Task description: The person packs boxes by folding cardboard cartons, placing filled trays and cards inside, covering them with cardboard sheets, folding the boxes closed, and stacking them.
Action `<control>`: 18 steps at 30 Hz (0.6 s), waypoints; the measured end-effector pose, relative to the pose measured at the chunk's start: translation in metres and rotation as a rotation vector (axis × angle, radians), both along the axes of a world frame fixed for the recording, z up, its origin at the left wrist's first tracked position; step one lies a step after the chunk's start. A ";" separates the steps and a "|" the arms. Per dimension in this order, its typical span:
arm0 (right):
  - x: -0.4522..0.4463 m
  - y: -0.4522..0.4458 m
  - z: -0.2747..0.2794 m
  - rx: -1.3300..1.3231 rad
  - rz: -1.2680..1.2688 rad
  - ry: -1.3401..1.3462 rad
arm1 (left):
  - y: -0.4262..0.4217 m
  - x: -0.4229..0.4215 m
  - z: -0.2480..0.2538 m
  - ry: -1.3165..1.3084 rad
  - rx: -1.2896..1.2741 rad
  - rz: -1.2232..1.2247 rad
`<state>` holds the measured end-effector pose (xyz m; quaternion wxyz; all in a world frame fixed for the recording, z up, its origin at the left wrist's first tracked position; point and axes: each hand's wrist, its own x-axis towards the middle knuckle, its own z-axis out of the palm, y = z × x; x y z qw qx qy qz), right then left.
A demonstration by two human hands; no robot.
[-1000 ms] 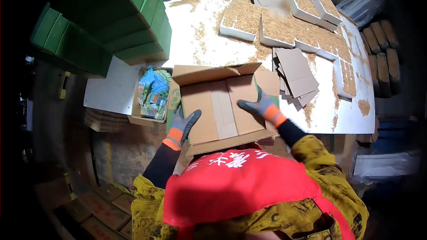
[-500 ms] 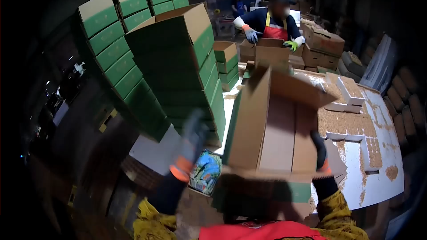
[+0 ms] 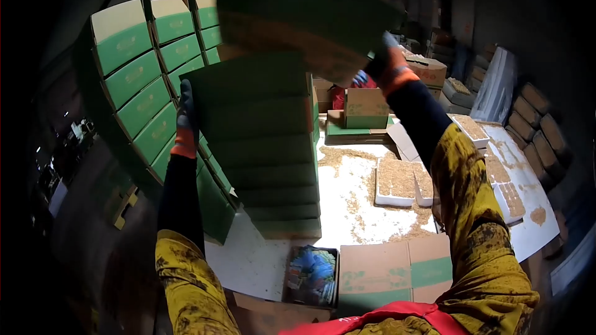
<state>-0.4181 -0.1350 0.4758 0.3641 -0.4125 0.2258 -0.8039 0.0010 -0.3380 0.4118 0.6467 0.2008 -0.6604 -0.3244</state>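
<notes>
A green and brown cardboard box (image 3: pixel 304 18) is raised above the tall stack of green boxes (image 3: pixel 257 142), tilted, its top cut off by the frame's edge. My gloved right hand (image 3: pixel 391 62) grips it at the lower right end; the fingers are partly hidden. Against the left side of the stack, near its top, my gloved left hand (image 3: pixel 187 111) lies with the fingers stretched upward, holding nothing. Below my right arm, flattened brown and green cardboard (image 3: pixel 379 267) lies at the table's near edge.
More stacked green boxes (image 3: pixel 133 74) stand at the left. A carton of colourful printed packets (image 3: pixel 313 276) sits by the near edge. White trays of tan grains (image 3: pixel 395 200) lie on the white table (image 3: pixel 335 217). Beyond, a co-worker's red apron (image 3: pixel 337 96) shows behind boxes.
The cardboard box has gone from the table in front of me up and left, above the stack. My left hand has moved up along the stack, and my view has shifted.
</notes>
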 end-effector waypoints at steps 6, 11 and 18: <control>0.069 -0.053 0.029 0.095 -0.053 0.684 | -0.036 0.007 -0.026 -0.195 -0.107 0.175; 0.072 -0.096 0.032 0.134 -0.282 1.176 | 0.041 0.013 -0.018 -0.380 -0.067 0.130; 0.068 -0.073 -0.017 0.189 -0.364 0.742 | 0.015 0.018 -0.040 -0.438 -0.148 0.293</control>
